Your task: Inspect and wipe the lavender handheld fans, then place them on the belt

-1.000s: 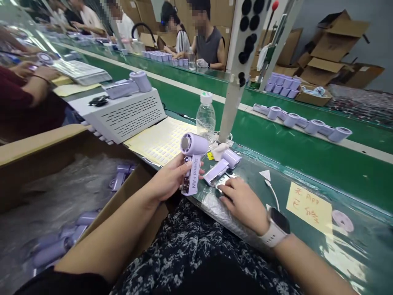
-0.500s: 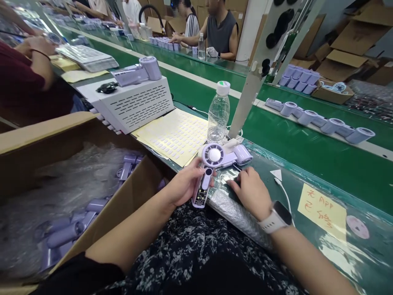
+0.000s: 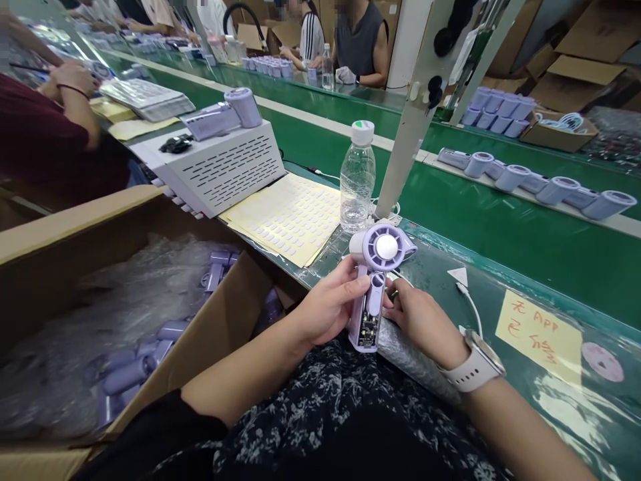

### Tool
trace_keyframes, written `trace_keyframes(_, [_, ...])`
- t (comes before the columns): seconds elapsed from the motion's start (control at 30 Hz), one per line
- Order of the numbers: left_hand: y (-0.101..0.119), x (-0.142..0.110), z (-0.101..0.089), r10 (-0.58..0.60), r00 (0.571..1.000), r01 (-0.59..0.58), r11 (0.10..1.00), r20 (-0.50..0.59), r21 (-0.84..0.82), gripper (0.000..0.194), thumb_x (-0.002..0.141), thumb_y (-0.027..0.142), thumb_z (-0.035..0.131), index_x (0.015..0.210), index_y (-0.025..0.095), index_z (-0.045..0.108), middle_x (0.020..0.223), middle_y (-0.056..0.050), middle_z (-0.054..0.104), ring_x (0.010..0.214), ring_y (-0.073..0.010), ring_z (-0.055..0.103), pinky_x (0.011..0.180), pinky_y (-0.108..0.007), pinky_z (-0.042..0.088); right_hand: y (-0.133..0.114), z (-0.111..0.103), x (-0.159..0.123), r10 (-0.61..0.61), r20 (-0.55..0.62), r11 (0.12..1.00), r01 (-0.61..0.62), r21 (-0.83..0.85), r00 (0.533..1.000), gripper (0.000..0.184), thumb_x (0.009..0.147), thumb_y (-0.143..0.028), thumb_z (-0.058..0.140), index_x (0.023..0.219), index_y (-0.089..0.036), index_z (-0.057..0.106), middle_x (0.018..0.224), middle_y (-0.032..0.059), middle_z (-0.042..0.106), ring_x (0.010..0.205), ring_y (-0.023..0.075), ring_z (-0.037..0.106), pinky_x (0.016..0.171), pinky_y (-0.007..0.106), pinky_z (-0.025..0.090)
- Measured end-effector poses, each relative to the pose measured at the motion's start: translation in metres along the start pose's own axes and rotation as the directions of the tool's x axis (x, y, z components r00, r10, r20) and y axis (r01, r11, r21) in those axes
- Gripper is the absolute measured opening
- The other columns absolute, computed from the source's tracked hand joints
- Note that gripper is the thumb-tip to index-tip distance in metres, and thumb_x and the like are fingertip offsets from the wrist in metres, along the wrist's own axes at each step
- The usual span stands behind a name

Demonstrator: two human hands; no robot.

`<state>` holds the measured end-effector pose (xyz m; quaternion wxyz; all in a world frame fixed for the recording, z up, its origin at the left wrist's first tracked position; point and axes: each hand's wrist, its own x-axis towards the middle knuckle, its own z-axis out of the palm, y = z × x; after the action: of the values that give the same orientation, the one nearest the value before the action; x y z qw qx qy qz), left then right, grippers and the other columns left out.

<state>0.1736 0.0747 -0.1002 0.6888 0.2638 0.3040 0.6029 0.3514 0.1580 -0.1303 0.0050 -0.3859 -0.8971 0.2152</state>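
Observation:
A light purple handheld fan [image 3: 374,310] stands nearly upright in front of me, its round grille facing me and a circuit board showing in the lower handle. My left hand [image 3: 333,300] is wrapped round the handle from the left, thumb on its front. Close against the right side of the handle is my right hand [image 3: 418,317], fingers curled and partly hidden by the fan; what they pinch, if anything, I cannot make out. Another purple fan [image 3: 409,246] lies behind, mostly covered. Bubble wrap [image 3: 413,357] lies under my right hand.
An open carton [image 3: 220,334] with purple fans is at left. A plastic bottle [image 3: 357,177], sticker sheets [image 3: 295,214] and a vented grey box [image 3: 230,167] stand ahead. More fans [image 3: 513,177] line the green conveyor [image 3: 501,240]. A cable [image 3: 471,307] and handwritten note [image 3: 538,337] lie right.
My left hand has brought the fan to the right and turned it slightly, so its side shows. My right hand has drawn in from the table to the fan's handle, fingers curling.

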Motion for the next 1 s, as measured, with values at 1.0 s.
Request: trace_keyframes(1.0, [-0.014, 0.002, 0.021, 0.133, 0.989, -0.14, 0.984, 0.068, 0.111, 0.049, 0.082, 0.036, 0.082, 0.121, 0.022, 0.057, 0.117, -0.007, 0.066, 0.113, -0.0226, 0.059, 0.091, -0.029, 0.048, -0.043, -0.043, -0.056, 0.044, -0.559, 0.86, 0.253, 0.443, 0.828, 0.012, 0.096, -0.019, 0.063, 0.087, -0.022, 0.07, 0.08, -0.0043, 0.072, 0.069, 0.0133, 0.064, 0.066, 0.023, 0.046])
